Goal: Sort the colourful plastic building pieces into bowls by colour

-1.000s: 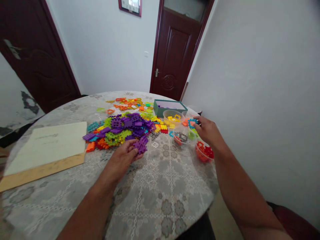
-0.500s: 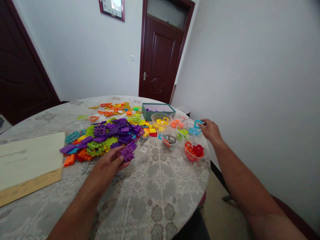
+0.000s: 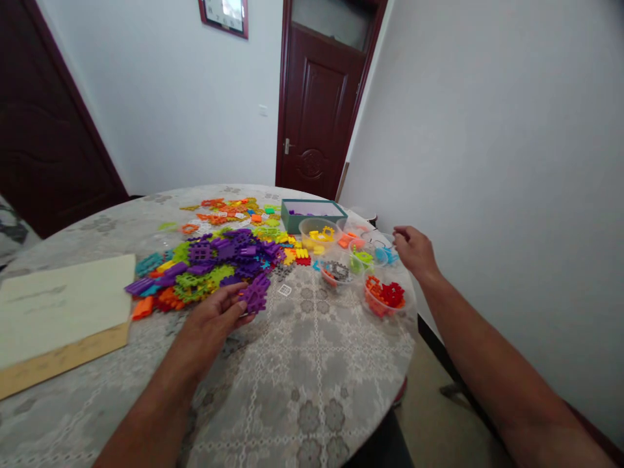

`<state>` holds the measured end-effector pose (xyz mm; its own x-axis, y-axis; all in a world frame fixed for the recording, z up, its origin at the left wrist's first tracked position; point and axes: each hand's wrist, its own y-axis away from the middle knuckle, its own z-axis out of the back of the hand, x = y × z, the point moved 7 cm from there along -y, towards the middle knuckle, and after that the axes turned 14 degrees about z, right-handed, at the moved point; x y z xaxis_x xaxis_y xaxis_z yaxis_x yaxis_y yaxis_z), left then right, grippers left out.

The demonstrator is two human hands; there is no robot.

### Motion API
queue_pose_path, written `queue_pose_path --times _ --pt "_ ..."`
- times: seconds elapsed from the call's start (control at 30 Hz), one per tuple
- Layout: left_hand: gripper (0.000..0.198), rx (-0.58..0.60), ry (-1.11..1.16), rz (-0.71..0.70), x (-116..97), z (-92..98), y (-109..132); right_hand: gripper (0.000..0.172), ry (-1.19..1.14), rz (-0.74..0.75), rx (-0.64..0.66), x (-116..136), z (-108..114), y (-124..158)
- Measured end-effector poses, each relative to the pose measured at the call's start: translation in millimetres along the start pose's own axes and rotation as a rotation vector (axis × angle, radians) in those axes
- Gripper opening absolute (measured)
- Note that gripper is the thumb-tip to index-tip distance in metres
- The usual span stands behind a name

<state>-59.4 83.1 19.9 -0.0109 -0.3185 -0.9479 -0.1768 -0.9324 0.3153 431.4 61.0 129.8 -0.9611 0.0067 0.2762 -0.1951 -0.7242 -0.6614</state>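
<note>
Blue piece let go, right hand now empty

From my distant post I read the frame left to right. Left of the lower centre, the left hand grips some purple pieces between thumb and fingers, near the mixed pile. At upper centre, the green box contains other purple parts. Right of it, the yellow bowl holds yellow pieces. Nearer to me, the grey bowl has grey pieces and a little orange. Next come the orange bowl and the green bowl, each with pieces of its colour.

At right of centre, the red bowl carries red and orange pieces. Above it is the blue bowl. Half a second ago the right hand held the blue piece; now it seems to lie inside this bowl. For the work, I judge this placement done. The right hand is just beside the rim, fingers slightly parted, nothing visible between them; whether it touches, I cannot tell.
</note>
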Motion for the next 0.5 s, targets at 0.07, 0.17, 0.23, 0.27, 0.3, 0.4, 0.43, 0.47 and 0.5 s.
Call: queue_pose_path --times 0.07,0.17,0.23,0.27,0.3,0.4,0.43,0.47,0.5 --pt "0.047 -0.005 0.004 -0.018 -1.9 -0.7 1.2 0.034 -0.138 0.208 0.029 68.4 -2.4 29.8" --pt "0.045 -0.021 0.014 -0.034 -3.5 -0.3 1.7 0.037 -0.266 0.53 0.267 175.1 -28.3 86.6" --pt "0.044 -0.036 0.021 -0.035 -3.9 0.4 1.7 0.048 -0.234 0.571 0.463 220.4 -59.2 114.1" --pt "0.043 -0.045 0.026 -0.034 -4.1 0.9 2.0 0.053 -0.178 0.546 0.56 233.5 -77.4 121.5" --pt "0.043 -0.055 0.033 -0.032 -4.7 1.3 2.5 0.059 -0.114 0.505 0.649 241.4 -95.9 124.5" --pt "0.041 -0.071 0.072 -0.039 -8.3 1.4 6.1 0.074 0.049 0.365 0.798 246.3 -141.8 112.8" --pt "0.04 -0.073 0.083 -0.04 -9.6 1.2 7.6 0.077 0.082 0.32 0.814 244.8 -153.2 105.3" --pt "0.041 -0.074 0.087 -0.04 -10.8 0.9 9.0 0.078 0.102 0.273 0.82 242.5 -162.8 97.9" --pt "0.041 -0.078 0.089 -0.038 -11.6 0.8 10.2 0.079 0.112 0.226 0.821 239.9 -170.7 91.4"
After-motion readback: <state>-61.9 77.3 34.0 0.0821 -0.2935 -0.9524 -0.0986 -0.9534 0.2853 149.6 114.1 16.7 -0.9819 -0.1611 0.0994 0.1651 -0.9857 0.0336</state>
